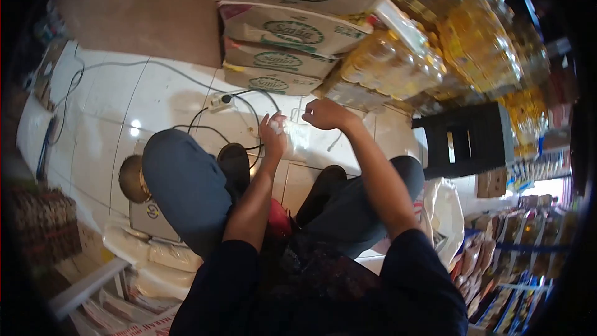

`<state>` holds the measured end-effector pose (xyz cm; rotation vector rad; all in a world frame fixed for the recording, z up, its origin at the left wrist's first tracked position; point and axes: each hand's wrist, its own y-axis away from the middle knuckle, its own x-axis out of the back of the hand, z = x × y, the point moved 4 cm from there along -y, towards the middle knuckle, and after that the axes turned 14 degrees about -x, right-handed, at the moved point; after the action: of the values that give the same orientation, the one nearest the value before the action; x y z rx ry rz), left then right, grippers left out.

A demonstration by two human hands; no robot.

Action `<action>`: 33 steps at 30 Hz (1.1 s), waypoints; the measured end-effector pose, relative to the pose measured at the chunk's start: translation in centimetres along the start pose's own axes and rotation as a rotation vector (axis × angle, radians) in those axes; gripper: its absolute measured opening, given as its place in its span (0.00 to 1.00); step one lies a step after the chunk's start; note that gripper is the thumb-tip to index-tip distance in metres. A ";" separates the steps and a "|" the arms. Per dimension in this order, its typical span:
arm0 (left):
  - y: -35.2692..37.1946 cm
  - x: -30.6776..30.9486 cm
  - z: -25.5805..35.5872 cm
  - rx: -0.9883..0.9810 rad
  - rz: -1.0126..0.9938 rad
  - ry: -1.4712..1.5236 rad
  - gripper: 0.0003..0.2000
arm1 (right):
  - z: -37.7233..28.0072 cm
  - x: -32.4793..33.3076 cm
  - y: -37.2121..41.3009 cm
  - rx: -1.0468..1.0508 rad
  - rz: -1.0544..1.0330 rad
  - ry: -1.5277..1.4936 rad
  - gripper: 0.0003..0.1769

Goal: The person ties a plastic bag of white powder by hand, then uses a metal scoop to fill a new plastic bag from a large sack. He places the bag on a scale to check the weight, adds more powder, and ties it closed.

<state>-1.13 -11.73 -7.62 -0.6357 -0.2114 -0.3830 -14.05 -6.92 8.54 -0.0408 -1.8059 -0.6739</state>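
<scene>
Between my feet and the stacked cartons, my left hand (273, 134) has its fingers closed on the whitish top of a clear plastic bag (301, 139). The bag lies over the white floor tiles, and its contents are hard to make out. To the right of the bag's top, my right hand (324, 114) is raised with its fingers curled together. Whether anything is between those fingers is too small to tell. A thin pale strip (334, 139) is on the floor below my right hand. Black cables run just left of my left hand.
Stacked cartons (273, 60) stand ahead, with packs of yellow oil bottles (398, 65) on their right. A power socket (220, 103) with cables is on the floor. A black crate (466, 139) and a white sack (444, 211) are at right, filled bags (152, 258) at lower left.
</scene>
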 end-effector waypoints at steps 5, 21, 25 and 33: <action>-4.2 -2.3 8.0 -0.228 -0.311 0.165 0.08 | 0.7 6.3 6.5 -0.066 0.037 -0.009 0.19; -3.0 -3.2 8.8 -0.290 -0.526 0.213 0.09 | 0.4 0.1 6.2 0.092 0.256 0.013 0.10; -3.8 -2.8 8.4 -0.150 -0.596 0.294 0.11 | 2.2 0.8 4.6 0.073 0.209 -0.077 0.09; -4.1 -2.9 8.9 -0.230 -0.606 0.300 0.10 | 5.4 0.7 3.1 -0.014 0.181 -0.174 0.13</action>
<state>-6.07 -8.53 0.68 -0.7246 -0.0673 -1.0903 -17.86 -2.05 9.53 -0.2765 -1.9359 -0.5676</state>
